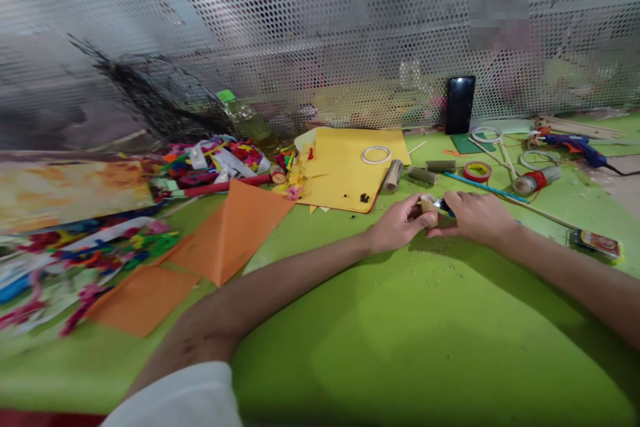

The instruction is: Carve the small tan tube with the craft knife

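Observation:
My left hand [400,222] is closed round a short tan tube [429,203], its open end facing up and to the right. My right hand [475,215] grips a blue-handled utility knife [442,204], and its metal part meets the tube's rim. Both hands are close together above the green table [380,334]. Small shavings lie on the table below them. Just beyond are more short tubes: one upright-leaning tube [394,175] by the yellow sheet, and two lying ones, a near tube [423,176] and a far tube [441,165].
Yellow paper [345,160] carries a white ring [376,155]. Orange paper [250,220] and colourful scraps [215,160] fill the left. At right are red tape [477,172], a blue glue gun [575,145], a small box [597,243] and a phone [460,105] against the perforated metal screen [340,34].

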A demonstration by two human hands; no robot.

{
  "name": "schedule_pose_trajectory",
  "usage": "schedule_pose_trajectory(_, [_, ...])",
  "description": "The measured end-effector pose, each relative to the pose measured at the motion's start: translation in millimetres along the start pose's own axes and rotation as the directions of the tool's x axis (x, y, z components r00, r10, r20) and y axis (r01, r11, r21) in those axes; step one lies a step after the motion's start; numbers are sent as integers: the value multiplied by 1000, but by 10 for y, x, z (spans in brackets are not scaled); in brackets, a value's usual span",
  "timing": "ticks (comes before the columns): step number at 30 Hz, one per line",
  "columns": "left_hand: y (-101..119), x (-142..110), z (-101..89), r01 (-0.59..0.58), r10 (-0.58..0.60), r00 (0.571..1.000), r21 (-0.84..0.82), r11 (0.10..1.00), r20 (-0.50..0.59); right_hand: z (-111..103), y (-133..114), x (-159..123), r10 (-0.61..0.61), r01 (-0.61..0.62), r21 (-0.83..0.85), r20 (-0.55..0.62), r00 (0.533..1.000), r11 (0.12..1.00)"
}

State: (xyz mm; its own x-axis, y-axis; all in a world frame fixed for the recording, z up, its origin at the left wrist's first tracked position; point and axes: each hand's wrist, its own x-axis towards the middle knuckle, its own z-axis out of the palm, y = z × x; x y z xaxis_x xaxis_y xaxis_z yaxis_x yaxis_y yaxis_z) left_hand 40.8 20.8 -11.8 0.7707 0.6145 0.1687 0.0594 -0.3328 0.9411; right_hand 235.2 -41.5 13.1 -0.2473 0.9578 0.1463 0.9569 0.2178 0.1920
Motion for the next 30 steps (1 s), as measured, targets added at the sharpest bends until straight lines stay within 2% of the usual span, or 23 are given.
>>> schedule_pose_trajectory(6, [-19,-5,7,-29,29,1000,65,997,1,-22,-15,-33,23,-24,46,18,1000,999])
schedule_pose_trajectory(12, [-14,-4,12,1,-1,1000,26,1000,-21,-105,-53,-39,30,-31,27,36,999,999])
schedule_pose_trajectory(20, [6,3,6,-10,9,999,-23,1000,-32,-46,-57,-40,52,-53,37,27,998,998])
schedule_pose_trajectory(30, [24,-11,14,3,-5,999,-45,999,-34,-73,-74,-23,82,-85,51,58,995,995])
